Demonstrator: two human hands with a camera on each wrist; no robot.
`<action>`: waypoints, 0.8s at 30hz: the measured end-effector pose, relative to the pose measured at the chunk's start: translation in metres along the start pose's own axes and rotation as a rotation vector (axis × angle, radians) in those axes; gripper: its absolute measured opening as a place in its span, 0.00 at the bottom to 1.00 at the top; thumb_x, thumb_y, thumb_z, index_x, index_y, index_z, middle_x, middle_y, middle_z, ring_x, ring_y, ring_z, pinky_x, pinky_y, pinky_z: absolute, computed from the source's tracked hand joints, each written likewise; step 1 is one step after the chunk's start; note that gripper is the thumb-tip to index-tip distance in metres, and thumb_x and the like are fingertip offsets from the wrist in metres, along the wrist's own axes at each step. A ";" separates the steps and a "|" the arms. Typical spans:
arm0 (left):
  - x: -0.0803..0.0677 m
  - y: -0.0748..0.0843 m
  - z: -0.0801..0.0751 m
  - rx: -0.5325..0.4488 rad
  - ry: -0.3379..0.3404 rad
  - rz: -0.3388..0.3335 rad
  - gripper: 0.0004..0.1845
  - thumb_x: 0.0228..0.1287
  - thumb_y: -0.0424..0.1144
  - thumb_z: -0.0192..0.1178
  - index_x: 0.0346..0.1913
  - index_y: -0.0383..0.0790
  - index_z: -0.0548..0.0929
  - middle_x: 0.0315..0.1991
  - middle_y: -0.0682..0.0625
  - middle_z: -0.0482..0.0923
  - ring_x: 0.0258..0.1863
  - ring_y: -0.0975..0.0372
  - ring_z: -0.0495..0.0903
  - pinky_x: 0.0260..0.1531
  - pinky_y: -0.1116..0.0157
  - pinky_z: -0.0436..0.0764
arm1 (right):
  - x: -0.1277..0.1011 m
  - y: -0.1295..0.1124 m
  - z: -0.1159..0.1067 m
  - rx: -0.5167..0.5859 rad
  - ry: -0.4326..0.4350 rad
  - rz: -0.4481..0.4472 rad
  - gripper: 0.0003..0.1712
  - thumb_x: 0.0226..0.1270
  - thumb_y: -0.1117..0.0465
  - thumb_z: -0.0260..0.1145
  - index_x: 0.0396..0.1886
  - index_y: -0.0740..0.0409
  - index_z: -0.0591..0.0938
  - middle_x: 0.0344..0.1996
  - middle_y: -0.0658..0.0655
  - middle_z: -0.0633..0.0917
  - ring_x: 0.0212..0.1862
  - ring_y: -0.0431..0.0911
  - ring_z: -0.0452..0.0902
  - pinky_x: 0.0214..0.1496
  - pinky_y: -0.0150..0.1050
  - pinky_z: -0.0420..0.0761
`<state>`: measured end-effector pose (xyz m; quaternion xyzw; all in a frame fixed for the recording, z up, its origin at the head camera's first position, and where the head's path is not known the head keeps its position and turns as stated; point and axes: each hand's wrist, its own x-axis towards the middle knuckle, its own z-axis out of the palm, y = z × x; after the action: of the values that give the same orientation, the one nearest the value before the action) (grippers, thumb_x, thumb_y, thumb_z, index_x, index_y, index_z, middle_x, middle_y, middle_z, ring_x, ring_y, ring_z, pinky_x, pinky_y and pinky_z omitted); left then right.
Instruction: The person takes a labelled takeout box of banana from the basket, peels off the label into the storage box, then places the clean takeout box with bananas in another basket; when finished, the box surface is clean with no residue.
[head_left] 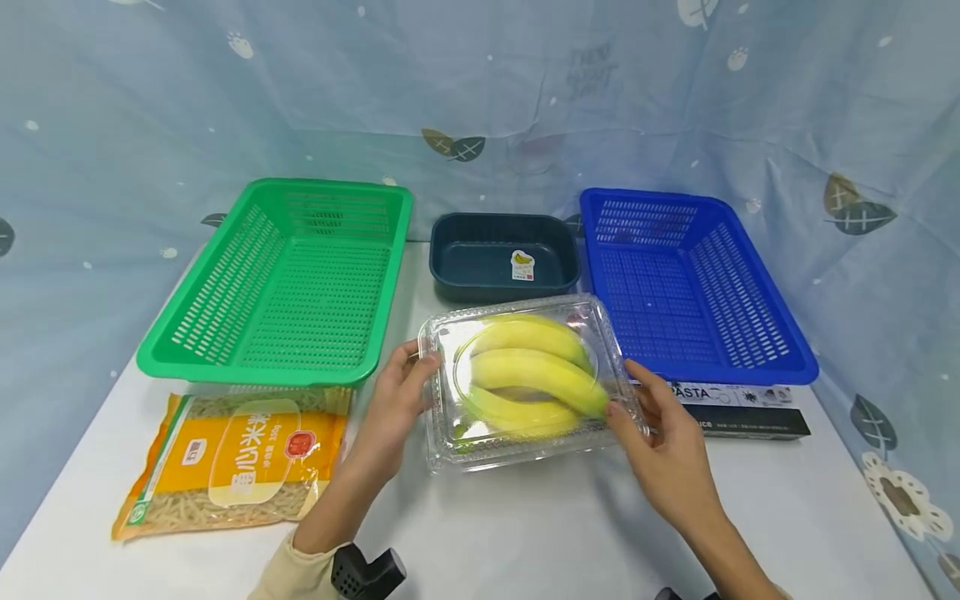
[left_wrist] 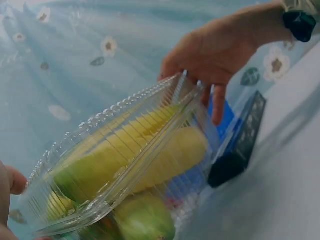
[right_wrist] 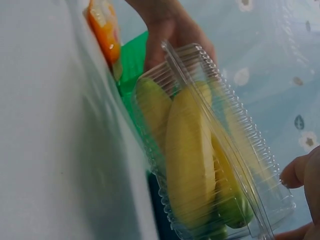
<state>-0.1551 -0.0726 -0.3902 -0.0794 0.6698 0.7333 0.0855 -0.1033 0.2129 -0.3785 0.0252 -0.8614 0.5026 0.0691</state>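
Hands were both on the clear plastic clamshell box (head_left: 525,379) of yellow bananas (head_left: 536,371), which sat on the white table (head_left: 540,525). Left hand (head_left: 393,404) had its fingers curled around the near left edge, right hand (head_left: 663,446) pinched the opposite edge. Beyond the left hand sat a green slotted plastic basket (head_left: 288,279), with an orange bag of dry noodles (head_left: 228,458) off to its outer side. Past the right hand was a blue slotted plastic basket (head_left: 686,279) and a black pasta box (head_left: 742,412).

Bananas (right_wrist: 192,160) in clear clamshell box (right_wrist: 250,150)
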 end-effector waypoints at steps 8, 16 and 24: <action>-0.014 0.018 0.000 -0.021 0.002 0.087 0.23 0.65 0.41 0.56 0.60 0.40 0.65 0.58 0.46 0.67 0.56 0.55 0.69 0.48 0.52 0.75 | 0.006 -0.011 -0.010 0.038 0.019 -0.074 0.28 0.67 0.64 0.60 0.67 0.49 0.67 0.53 0.60 0.79 0.48 0.40 0.78 0.36 0.29 0.79; -0.022 0.037 -0.010 0.010 -0.038 0.168 0.27 0.63 0.40 0.59 0.65 0.49 0.66 0.57 0.48 0.68 0.53 0.53 0.71 0.47 0.53 0.77 | 0.024 -0.024 -0.014 0.131 -0.020 -0.246 0.26 0.67 0.70 0.57 0.65 0.59 0.68 0.51 0.63 0.79 0.46 0.43 0.80 0.41 0.31 0.80; -0.022 0.054 -0.022 -0.015 -0.077 0.225 0.29 0.62 0.40 0.61 0.65 0.46 0.64 0.58 0.44 0.67 0.54 0.47 0.72 0.44 0.51 0.79 | 0.051 -0.047 -0.023 0.113 -0.044 -0.305 0.26 0.66 0.69 0.59 0.65 0.56 0.69 0.50 0.62 0.80 0.49 0.44 0.79 0.44 0.31 0.79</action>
<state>-0.1456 -0.0999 -0.3351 0.0237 0.6653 0.7457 0.0280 -0.1466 0.2109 -0.3200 0.1703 -0.8193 0.5332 0.1244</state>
